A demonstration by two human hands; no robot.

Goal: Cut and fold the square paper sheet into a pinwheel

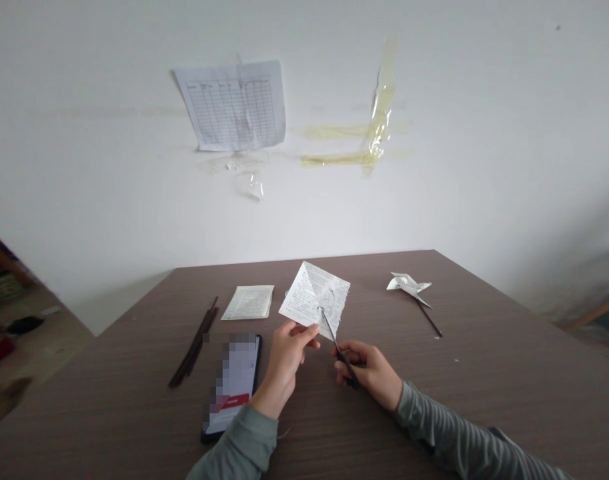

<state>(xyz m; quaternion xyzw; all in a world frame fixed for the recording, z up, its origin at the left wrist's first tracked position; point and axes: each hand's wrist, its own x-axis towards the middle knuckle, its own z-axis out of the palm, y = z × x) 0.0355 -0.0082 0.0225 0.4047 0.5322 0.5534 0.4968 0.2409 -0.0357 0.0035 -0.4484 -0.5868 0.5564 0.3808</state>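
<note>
Thin dark sticks (194, 343) lie unused at nine o'clock. The left hand (284, 360) pinches a creased square of printed white paper (314, 300); the right hand (367, 373) grips black-handled steel scissors (341, 350) against it. A finished white paper pinwheel (407, 285) lies at two o'clock.

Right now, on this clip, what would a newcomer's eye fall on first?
First comes the printed paper square pinched by the left hand, with scissors in the right hand reaching into it, mid-table. To the right lies a paper pinwheel on a dark stick. High on the wall hangs a ruled sheet, beside yellowed tape.
</note>
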